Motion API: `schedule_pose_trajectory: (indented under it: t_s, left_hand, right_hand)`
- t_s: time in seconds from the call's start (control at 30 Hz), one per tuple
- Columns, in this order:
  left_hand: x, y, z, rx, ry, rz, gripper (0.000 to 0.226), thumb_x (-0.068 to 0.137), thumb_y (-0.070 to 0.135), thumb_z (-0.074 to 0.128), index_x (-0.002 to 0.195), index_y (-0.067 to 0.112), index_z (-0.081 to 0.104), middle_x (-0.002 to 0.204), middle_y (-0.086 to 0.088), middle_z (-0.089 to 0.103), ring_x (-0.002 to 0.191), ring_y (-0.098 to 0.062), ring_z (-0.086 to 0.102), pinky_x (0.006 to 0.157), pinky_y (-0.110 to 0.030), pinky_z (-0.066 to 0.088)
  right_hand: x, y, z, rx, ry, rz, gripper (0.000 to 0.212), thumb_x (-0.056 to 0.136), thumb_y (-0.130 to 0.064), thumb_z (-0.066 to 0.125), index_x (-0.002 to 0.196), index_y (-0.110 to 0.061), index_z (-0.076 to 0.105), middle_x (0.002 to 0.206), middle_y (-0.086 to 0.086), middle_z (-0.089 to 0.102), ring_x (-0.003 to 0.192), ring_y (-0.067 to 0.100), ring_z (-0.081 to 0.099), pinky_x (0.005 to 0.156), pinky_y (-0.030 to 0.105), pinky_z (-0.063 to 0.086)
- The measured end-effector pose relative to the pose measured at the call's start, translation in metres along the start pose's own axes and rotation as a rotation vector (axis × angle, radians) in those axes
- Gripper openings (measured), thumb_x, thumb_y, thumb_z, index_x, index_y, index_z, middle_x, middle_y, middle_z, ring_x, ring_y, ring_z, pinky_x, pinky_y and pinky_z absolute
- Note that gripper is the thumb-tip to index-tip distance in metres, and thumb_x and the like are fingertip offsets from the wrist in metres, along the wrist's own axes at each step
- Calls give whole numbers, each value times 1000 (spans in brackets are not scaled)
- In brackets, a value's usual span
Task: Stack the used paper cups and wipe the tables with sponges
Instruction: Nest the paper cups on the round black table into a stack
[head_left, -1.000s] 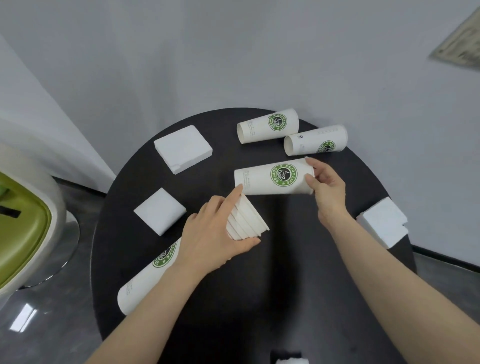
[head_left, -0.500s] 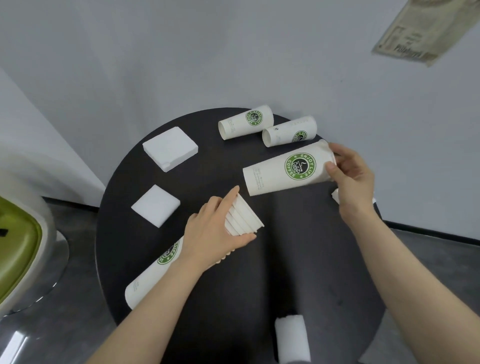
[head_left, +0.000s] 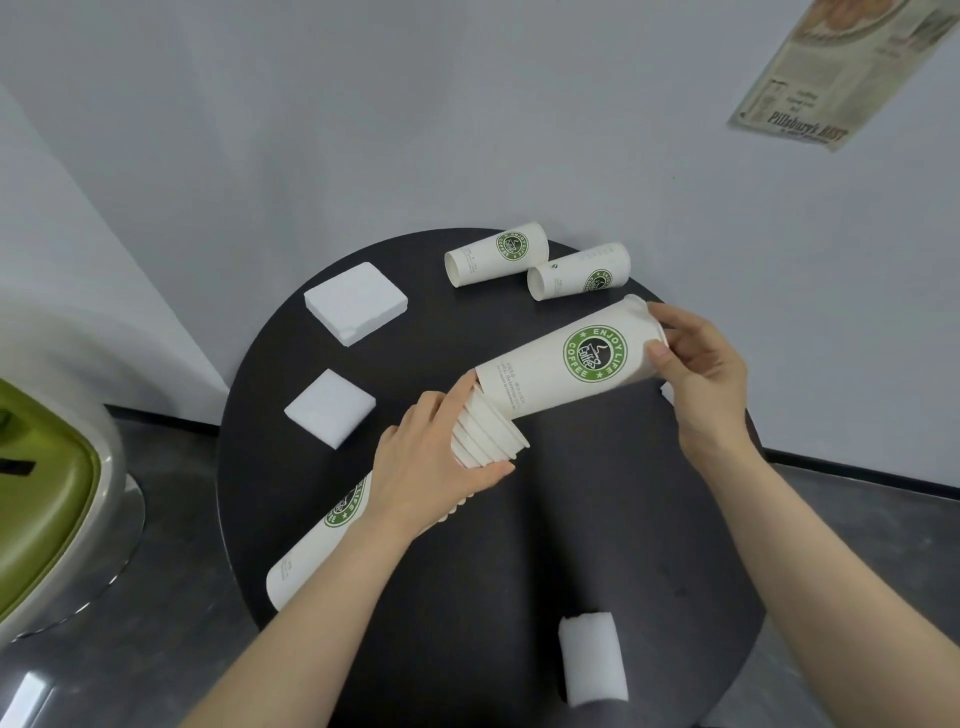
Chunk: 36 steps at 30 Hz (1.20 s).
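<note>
Now my left hand (head_left: 431, 462) curls round the rim end of a stack of paper cups (head_left: 332, 525), which slants down toward the near left edge of the round black table (head_left: 597, 519). My right hand (head_left: 696, 364) pinches the base of a single cup (head_left: 566, 364), its open mouth fitted over the top of the stack. Two more cups (head_left: 496, 254) (head_left: 579, 278) lie on their sides at the far edge. White sponges sit on the table: two at the left (head_left: 356, 301) (head_left: 330, 408), one near me (head_left: 592, 657).
</note>
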<state>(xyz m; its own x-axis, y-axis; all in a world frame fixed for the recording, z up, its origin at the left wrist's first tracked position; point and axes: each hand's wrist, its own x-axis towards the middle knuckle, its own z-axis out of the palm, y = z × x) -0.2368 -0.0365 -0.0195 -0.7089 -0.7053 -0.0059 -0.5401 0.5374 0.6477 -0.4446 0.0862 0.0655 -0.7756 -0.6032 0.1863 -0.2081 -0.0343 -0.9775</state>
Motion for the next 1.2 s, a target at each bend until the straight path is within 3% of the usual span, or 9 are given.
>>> schedule_pose_trajectory:
  t_s: [0.2, 0.57, 0.73, 0.8, 0.9, 1.0, 1.1, 1.2]
  left_hand:
    - [-3, -4, 0, -19, 16, -2, 99, 66, 67, 67, 147, 40, 17, 126, 15, 43, 116, -9, 47, 94, -34, 41]
    - [-4, -4, -1, -1, -13, 37, 101, 66, 70, 65, 148, 40, 13, 129, 13, 43, 117, -11, 47, 94, -36, 42]
    - [-1, -4, 1, 28, -44, 51, 102, 66, 71, 64, 148, 41, 10, 131, 14, 41, 120, -10, 45, 94, -37, 42]
    - [2, -1, 2, 23, -40, 55, 102, 66, 70, 64, 148, 40, 11, 130, 13, 42, 120, -10, 45, 94, -37, 42]
    - [5, 5, 5, 18, -32, 58, 101, 66, 70, 64, 148, 40, 13, 128, 13, 43, 118, -10, 47, 91, -35, 43]
    - [9, 9, 9, 4, -26, 55, 101, 62, 74, 59, 147, 41, 15, 125, 14, 44, 114, -10, 49, 89, -34, 43]
    - [15, 13, 11, -2, -26, 50, 99, 65, 72, 62, 146, 42, 14, 125, 14, 44, 113, -10, 50, 89, -36, 44]
    - [22, 17, 15, 9, -15, 55, 99, 65, 71, 63, 146, 42, 14, 124, 14, 45, 112, -10, 52, 89, -36, 45]
  right_hand:
    - [-8, 3, 2, -5, 20, 19, 34, 90, 8, 53, 106, -20, 64, 76, -14, 69, 80, 4, 64, 75, 17, 49]
    - [-37, 18, 37, 22, -140, 107, 33, 90, 9, 52, 108, -16, 65, 79, -3, 72, 84, 13, 67, 78, 22, 52]
    - [-50, 26, 53, 22, -230, 144, 31, 91, 10, 51, 113, -7, 64, 80, 15, 70, 82, 22, 68, 80, 30, 53]
    - [-53, 27, 57, 18, -258, 145, 31, 90, 8, 53, 113, -10, 65, 80, 26, 65, 77, 27, 63, 81, 37, 52]
    - [-55, 30, 59, -7, -274, 158, 32, 89, 2, 54, 111, -17, 67, 78, 34, 54, 74, 31, 53, 76, 32, 47]
    - [-55, 32, 59, -26, -295, 177, 32, 89, -2, 54, 111, -22, 67, 77, 30, 55, 78, 35, 54, 78, 33, 46]
    - [-54, 32, 59, -56, -336, 209, 36, 95, 3, 50, 114, -23, 66, 83, 3, 71, 92, 17, 64, 83, 25, 50]
    - [-50, 31, 56, -60, -340, 231, 39, 95, 3, 49, 116, -26, 65, 95, 11, 71, 98, 14, 64, 86, 20, 49]
